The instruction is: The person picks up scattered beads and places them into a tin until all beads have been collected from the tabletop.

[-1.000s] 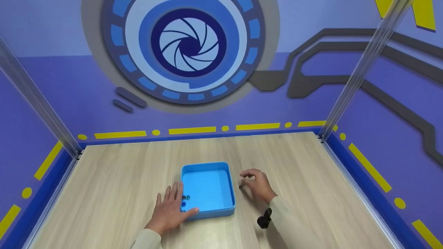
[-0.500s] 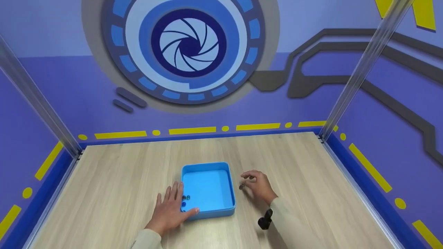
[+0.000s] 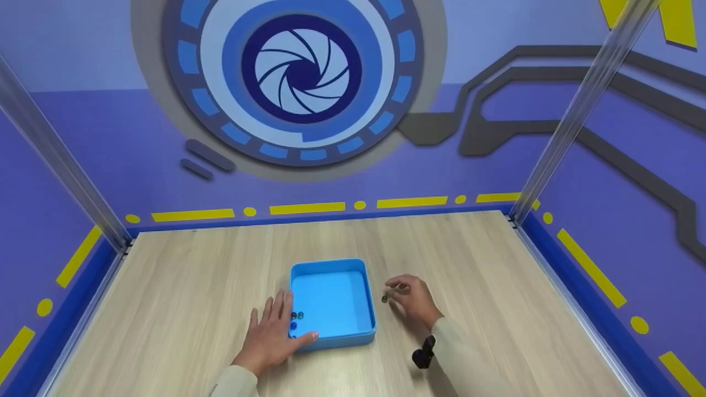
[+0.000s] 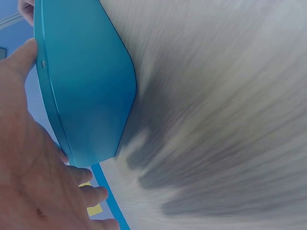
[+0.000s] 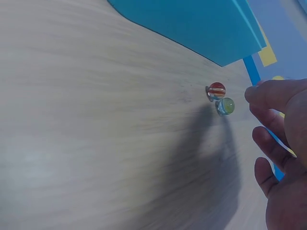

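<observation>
A square blue box (image 3: pixel 345 338) stands on the table, and several small dark marbles (image 3: pixel 293 326) lie in its near left corner. My left hand (image 3: pixel 267 339) rests against that corner with fingers spread, the thumb on the front rim. To the right of the box, my right hand (image 3: pixel 413 298) hovers with loosely bent fingers that hold nothing. Two glass marbles sit on the wood just off its fingertips in the right wrist view: a red-and-white striped marble (image 5: pixel 217 91) and a clear marble with yellow-green inside (image 5: pixel 226 106). They appear to touch each other.
The wooden table (image 3: pixel 204 275) is bounded by a purple back wall (image 3: pixel 386 182) and side walls with metal posts (image 3: pixel 573 105). A black device (image 3: pixel 423 353) is worn at the right wrist.
My right hand has drifted slightly toward me and to the right, baring more of the marbles beside it. The left hand and the box have stayed put.
</observation>
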`<state>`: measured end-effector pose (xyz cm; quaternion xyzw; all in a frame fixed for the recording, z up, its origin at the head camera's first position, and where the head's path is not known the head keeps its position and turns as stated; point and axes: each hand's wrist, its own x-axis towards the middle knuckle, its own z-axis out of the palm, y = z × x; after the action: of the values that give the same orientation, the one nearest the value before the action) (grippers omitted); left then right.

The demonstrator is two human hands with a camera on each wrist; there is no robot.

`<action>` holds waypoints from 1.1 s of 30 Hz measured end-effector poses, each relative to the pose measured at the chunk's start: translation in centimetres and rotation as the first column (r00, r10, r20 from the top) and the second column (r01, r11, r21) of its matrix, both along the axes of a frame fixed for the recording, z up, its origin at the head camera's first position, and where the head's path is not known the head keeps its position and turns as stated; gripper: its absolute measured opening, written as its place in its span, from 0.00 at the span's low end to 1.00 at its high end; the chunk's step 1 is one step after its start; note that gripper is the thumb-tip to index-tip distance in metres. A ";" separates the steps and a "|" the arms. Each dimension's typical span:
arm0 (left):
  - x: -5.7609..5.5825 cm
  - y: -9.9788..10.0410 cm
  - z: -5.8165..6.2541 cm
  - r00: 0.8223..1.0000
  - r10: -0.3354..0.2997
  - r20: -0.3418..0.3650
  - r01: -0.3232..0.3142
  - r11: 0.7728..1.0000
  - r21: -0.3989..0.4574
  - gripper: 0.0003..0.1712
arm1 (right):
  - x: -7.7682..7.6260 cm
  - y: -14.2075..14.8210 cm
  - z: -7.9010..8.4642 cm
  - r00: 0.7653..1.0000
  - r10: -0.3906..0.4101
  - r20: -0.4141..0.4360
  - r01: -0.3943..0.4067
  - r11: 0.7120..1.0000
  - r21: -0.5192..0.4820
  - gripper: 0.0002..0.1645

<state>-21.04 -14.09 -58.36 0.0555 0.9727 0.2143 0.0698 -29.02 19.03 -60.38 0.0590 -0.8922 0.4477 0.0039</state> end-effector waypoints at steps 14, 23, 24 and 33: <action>0.1 0.0 0.0 1.000 0.000 0.002 0.000 1.000 -0.003 0.66 | 0.0 0.1 -0.8 0.999 0.045 -0.009 -0.045 0.999 -0.022 0.12; 0.1 -0.1 0.0 1.000 -0.004 -0.013 0.004 1.000 0.005 0.65 | -0.1 0.2 -1.1 0.999 0.051 0.010 -0.051 0.998 -0.030 0.14; 0.1 -0.1 0.0 1.000 -0.004 -0.013 0.004 1.000 0.006 0.65 | -0.1 0.2 -1.2 0.999 0.047 0.017 -0.047 0.998 -0.032 0.14; 0.1 -0.1 0.1 1.000 -0.004 0.001 0.004 1.000 0.009 0.65 | -0.2 0.2 -1.3 0.997 0.077 -0.002 -0.077 0.997 -0.013 0.13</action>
<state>-20.89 -14.16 -58.24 0.0577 0.9716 0.2183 0.0707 -29.27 19.21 -61.71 0.0935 -0.8864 0.4533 -0.0121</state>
